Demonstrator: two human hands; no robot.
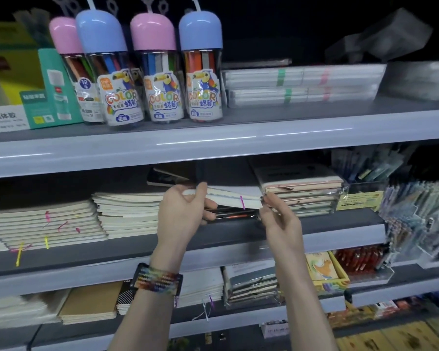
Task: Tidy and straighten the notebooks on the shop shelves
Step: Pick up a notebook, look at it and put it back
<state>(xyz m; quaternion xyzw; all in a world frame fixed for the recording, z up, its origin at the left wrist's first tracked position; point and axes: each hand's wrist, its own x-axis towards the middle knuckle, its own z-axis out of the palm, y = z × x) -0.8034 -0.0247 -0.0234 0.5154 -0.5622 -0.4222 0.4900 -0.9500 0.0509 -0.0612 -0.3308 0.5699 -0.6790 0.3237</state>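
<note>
Notebook (228, 196), white-edged with a magenta ribbon (242, 201), sits on the middle shelf (340, 224), held between both hands. The left hand (185, 214) grips its left end, thumb on top, fingers (210, 206) curled beneath. The right hand (280, 219) pinches the right front corner. Below the fingers is a low dark pile (231, 215). Left of the left fingers is a cream stack (129, 211), and right of the right fingers a wrapped stack (304, 196). Step in hand, as I read it: squaring this book onto its pile. The next move calls for lowering it flat, edges flush with the neighbours, then releasing. The book looks thin and likely to flex.
</note>
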